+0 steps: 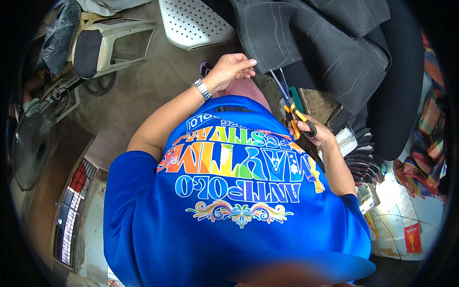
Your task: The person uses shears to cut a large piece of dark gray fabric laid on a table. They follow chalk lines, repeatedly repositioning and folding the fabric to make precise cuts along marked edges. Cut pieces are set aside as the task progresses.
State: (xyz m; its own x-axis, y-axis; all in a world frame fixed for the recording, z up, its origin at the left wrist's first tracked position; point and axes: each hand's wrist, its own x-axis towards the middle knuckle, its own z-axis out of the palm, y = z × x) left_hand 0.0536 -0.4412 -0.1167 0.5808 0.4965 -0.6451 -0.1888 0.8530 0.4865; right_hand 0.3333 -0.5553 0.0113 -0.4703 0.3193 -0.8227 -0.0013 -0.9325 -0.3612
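My left hand (233, 70), with a metal watch (202, 89) on its wrist, pinches the lower left corner of a dark grey cloth (267, 40) between thumb and fingers. Pale lines run across that cloth, which hangs in large folds toward the right. In my right hand (316, 134) is a pair of scissors (290, 106) with orange, yellow and black handles. Their blades point up toward the cloth and stand slightly apart, with the tips close to its lower edge near my left hand. Whether the tips touch the cloth I cannot tell.
A white perforated plastic seat (193, 24) stands ahead, and a beige chair frame (114, 43) is at the far left. A fan (33, 138) stands at the left rim. Stacked dark cloth pieces (358, 155) lie right of my right hand, with patterned fabric (420, 167) beyond.
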